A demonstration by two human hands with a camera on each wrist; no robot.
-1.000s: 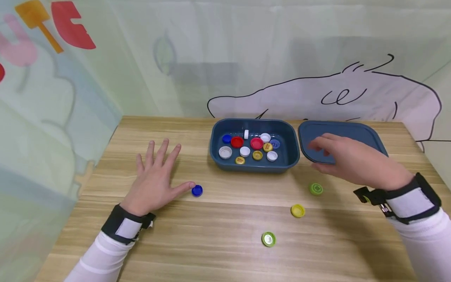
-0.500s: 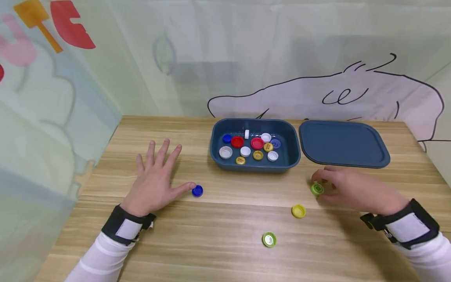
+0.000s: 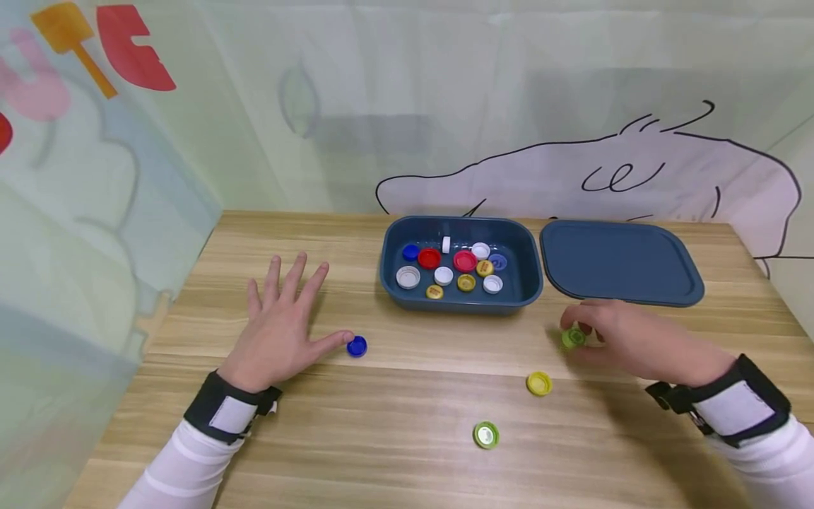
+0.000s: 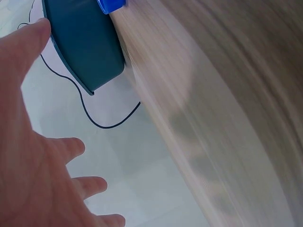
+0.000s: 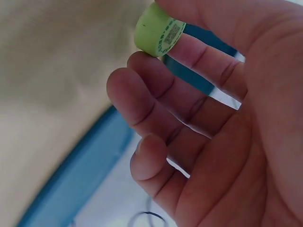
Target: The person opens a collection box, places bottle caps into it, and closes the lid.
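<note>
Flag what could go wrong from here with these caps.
1. The right grip pinches a green cap with much of it sticking out, so it might slip.
2. The left grip sits right by the loose blue cap; a small shift could nudge that cap away.

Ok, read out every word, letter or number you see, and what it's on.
"U": pink letter on the wall sheet.
"T": orange letter, same sheet.
Probably "E": red letter, same sheet.
Green cap in the right hand: print around a square code, too small to read.
Two gold caps in the blue box: markings too small to read.
</note>
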